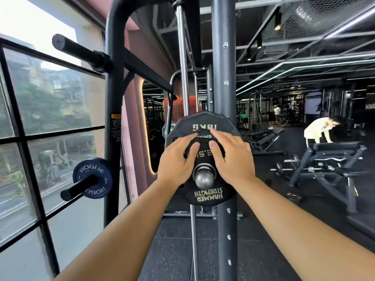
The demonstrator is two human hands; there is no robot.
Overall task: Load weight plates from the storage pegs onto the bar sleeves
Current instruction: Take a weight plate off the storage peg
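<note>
The left hand (178, 157) lies flat and spread against the upper left face of a small black plate (205, 161) marked 2.5, thumb resting on its face and fingers reaching past its rim; it presses rather than grips. The right hand (230, 157) mirrors it on the upper right, palm down, fingers splayed, the index tip reaching up onto the larger plate (203, 123) behind. Both plates sit on the bar sleeve (204, 176), whose rounded steel end pokes out below the hands through the small plate's hole, so the small plate is touching or nearly touching the big one, with gold HAMMER STRENGTH lettering showing upside down beneath the sleeve. The sleeve end is bare ahead of the small plate, and the space between the forearms is open. Just right of the plates stands a dark upright post (224, 98) with bolt heads; a chrome guide rod (183, 78) runs up just left of centre. To the left, on the curved frame (114, 98), a storage peg (78, 189) carries a blue ROGUE plate (92, 178), and an upper peg (81, 50) is bare. Beyond that, large dark-framed windows (40, 118) face a street. The floor (178, 250) is dark rubber matting. To the right, the gym opens out, with benches (332, 157), dumbbells on the floor, and a person in a pale top (318, 128) bending over a bench.
</note>
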